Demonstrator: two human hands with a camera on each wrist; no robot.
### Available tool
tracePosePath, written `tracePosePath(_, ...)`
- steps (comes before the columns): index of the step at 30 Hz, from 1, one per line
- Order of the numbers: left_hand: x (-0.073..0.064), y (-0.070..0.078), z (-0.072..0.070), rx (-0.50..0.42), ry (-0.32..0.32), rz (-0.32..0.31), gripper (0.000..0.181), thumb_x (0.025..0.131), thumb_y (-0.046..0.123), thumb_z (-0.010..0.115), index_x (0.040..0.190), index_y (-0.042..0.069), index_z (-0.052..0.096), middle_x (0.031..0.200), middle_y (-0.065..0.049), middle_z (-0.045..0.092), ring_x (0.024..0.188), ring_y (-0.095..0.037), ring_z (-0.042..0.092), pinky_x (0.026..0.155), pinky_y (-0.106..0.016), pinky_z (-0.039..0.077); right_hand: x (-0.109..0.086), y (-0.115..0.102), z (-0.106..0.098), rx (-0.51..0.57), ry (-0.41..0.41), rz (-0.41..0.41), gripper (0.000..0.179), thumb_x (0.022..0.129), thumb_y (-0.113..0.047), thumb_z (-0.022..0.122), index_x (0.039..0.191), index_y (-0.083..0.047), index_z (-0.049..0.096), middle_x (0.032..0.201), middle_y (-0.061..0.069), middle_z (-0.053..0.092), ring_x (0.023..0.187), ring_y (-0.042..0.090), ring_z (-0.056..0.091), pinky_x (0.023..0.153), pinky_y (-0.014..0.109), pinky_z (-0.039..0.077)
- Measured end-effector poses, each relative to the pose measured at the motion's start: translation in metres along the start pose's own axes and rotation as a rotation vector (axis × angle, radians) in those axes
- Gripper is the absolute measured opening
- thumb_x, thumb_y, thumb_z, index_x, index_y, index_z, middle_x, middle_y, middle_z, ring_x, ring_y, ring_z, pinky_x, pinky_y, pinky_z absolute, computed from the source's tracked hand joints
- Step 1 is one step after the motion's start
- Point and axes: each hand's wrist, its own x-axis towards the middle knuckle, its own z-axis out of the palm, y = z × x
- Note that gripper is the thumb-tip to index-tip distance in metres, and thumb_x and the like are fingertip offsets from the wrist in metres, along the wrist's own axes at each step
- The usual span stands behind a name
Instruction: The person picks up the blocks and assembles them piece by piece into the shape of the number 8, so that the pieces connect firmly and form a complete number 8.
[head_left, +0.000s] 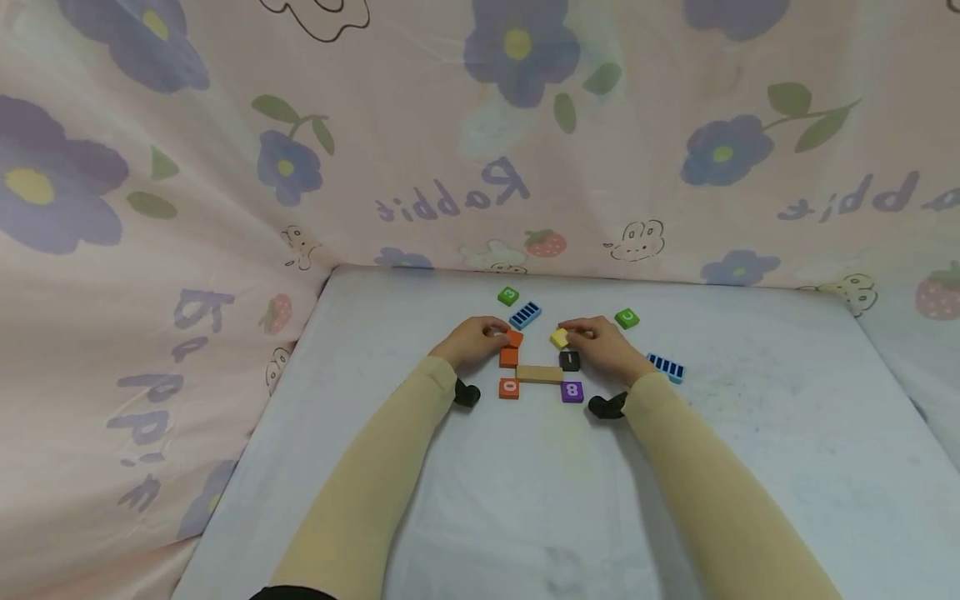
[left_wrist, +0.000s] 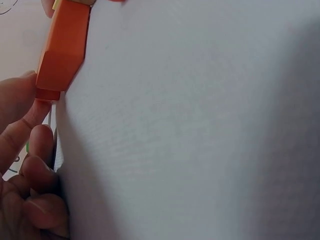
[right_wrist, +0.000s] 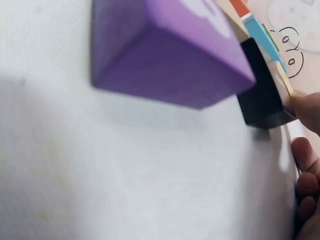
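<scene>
My left hand [head_left: 471, 342] pinches an orange block [head_left: 514, 338] between thumb and fingers. Right below it lies a second orange block [head_left: 508, 357], large in the left wrist view. My right hand [head_left: 604, 350] grips a yellow block [head_left: 559, 337], just beyond a black block [head_left: 569, 361] marked 1. Between the two sides runs a plain wooden strip [head_left: 539, 374]. Nearest me are an orange block marked 0 [head_left: 509, 388] and a purple block marked 8 [head_left: 572, 392]. In the right wrist view the purple block [right_wrist: 175, 65] partly covers the black one [right_wrist: 262, 90].
Beyond the hands lie a green block marked 3 [head_left: 508, 296] and a blue block with dark bars [head_left: 526, 314]. Another green block [head_left: 627, 317] and a second barred blue block [head_left: 666, 367] lie to the right. A patterned curtain [head_left: 585, 200] rises behind the white table [head_left: 525, 500].
</scene>
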Motion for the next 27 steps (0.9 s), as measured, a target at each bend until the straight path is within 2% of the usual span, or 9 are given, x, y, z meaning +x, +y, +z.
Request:
tracePosePath(12,-0.0009,0.0005,0.0007,-0.003,-0.006,-0.001,0.035,0.094,0.042,0.06,0.126,0.028,0.062,0.12,-0.002,0.055,0.108,-0.023,0.049,0.097,-0.044,0.04,-0.0031,0.0006,0.0,-0.001,-0.025,-0.026,0.033,0.099,-0.036,0.053,0.132,-0.031,0.058,0.141,0.004,0.041,0.136,0.03,0.027,0.107,0.06,0.021)
tracePosePath(23,0.0031,-0.0008,0.0037,0.045,0.018,0.022,0.036,0.094,0.045,0.058,0.126,0.029,0.062,0.115,-0.001,0.055,0.105,-0.022,0.048,0.094,-0.041,0.041,-0.0075,-0.0001,-0.001,0.046,-0.003,-0.037,0.034,0.099,-0.033,0.055,0.132,-0.025,0.059,0.137,0.007,0.04,0.131,0.03,0.032,0.106,0.056,0.024)
tracePosePath(27,0.0013,-0.0018,0.0039,0.024,0.014,0.012,0.035,0.094,0.044,0.059,0.126,0.028,0.062,0.115,-0.001,0.054,0.105,-0.023,0.048,0.093,-0.041,0.041,-0.0061,0.0018,0.0005,0.062,-0.005,-0.025,0.035,0.098,-0.037,0.055,0.131,-0.024,0.059,0.137,0.007,0.039,0.13,0.03,0.032,0.106,0.056,0.024)
